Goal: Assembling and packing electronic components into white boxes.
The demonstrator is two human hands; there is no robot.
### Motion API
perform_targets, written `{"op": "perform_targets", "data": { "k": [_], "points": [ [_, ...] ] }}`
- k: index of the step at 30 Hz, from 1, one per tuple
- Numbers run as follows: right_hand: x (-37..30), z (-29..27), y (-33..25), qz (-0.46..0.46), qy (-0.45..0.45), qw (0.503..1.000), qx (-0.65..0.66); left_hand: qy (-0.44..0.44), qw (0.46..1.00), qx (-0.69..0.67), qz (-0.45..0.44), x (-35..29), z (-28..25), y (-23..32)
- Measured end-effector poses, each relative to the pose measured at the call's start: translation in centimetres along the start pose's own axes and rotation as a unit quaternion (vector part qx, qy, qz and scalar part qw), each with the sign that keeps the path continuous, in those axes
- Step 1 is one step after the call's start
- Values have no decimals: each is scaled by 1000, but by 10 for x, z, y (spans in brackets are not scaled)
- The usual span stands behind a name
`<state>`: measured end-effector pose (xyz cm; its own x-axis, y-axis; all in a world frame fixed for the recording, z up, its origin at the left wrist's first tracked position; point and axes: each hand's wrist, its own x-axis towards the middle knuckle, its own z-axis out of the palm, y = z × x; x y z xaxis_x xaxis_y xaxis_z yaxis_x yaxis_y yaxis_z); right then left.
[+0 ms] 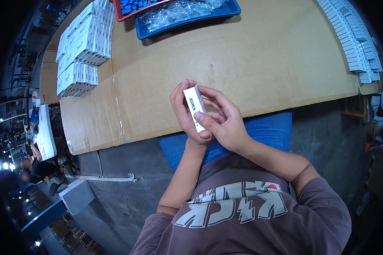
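Note:
A small white carton (195,102) with dark green print is held between my two hands, just over the near edge of the table. My left hand (182,111) cups it from the left side and below. From the right, my right hand (226,120) closes round it, with the thumb lying across the printed face. The carton stands tilted, its upper end leaning to the left. Its far end and underside are partly hidden by my fingers.
White cartons (83,46) are stacked at the table's left, and more small white cartons (348,40) at its right. A blue tray (191,24) of clear plastic pieces stands at the back beside a red tray (120,16) of blue parts. Cardboard (251,63) covers the table.

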<state>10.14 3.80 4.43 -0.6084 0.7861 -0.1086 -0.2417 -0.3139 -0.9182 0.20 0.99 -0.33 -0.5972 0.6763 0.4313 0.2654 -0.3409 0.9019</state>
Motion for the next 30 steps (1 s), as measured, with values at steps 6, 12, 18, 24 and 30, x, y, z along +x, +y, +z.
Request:
{"op": "perform_targets", "data": {
  "k": [6, 12, 18, 24, 30],
  "points": [
    [-4, 3, 14, -67, 11, 997, -42, 10, 999, -2, -36, 0, -2, 12],
    [-7, 4, 13, -88, 2, 990, -113, 42, 999, -26, -14, -5, -2, 2],
    [-7, 2, 12, -96, -6, 983, -157, 32, 999, -13, -21, -5, -4, 3],
    [-2, 0, 3, -77, -22, 988, -133, 14, 1000, -5, 8, -5, -2, -7],
    [11, -14, -1, 52, -61, 997, -19, -4, 1000, -9, -12, 4, 0, -6]
  ]
}}
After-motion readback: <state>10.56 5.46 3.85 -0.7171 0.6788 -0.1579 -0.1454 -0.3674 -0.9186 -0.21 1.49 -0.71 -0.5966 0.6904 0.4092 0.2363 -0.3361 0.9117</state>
